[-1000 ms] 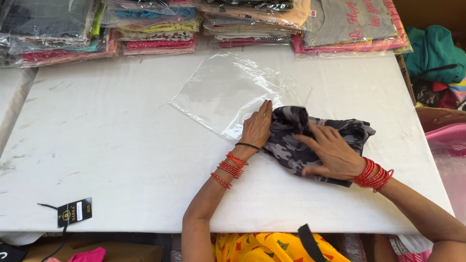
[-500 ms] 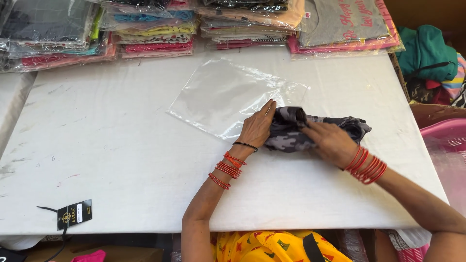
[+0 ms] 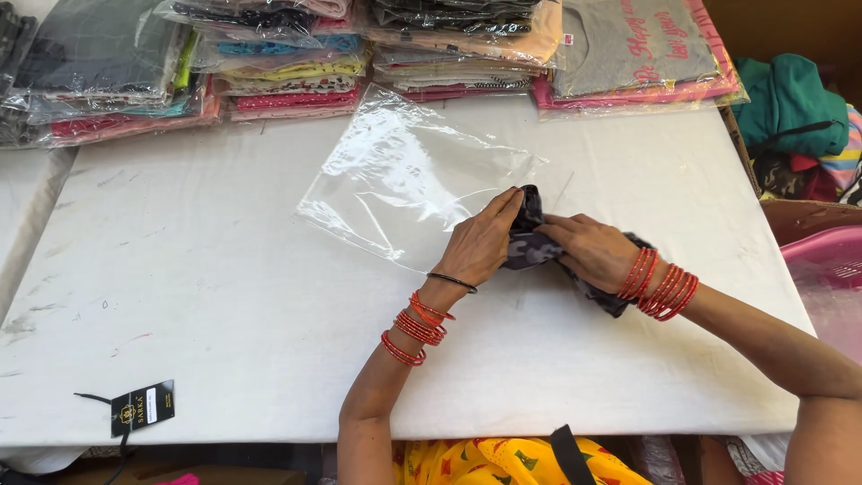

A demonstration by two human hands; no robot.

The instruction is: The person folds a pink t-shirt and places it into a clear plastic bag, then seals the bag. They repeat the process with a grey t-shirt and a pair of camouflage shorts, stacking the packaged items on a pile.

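At the near left edge of the white cloth-covered table [image 3: 224,296] lies a small black hang tag on a thin black cord [image 3: 142,407], well apart from both hands.

Further in, right of centre, both hands are closed around a dark grey patterned folded garment [image 3: 530,244]. The left hand [image 3: 480,242], with red bangles and a thin black band at the wrist, presses its fingers against the bundle's left side. The right hand [image 3: 597,251], also in red bangles, covers the bundle from the right, fingers curled over it; a dark corner of the cloth shows past that wrist. The garment rests on the table, gathered small between the two palms, touching or just overlapping the near right edge of the clear flat plastic bag [image 3: 409,180], which lies spread to the far left of the hands.

The step in hand looks like compacting the folded cloth at the bag. Whether the bag's edge there is its open end cannot be told. The next move would call for keeping the fold tight with one hand while the other lifts the film.

At the far edge stand stacks of bagged folded clothes [image 3: 296,54], and a green cloth heap [image 3: 790,99] sits far right, beside a pink plastic bin [image 3: 831,260]
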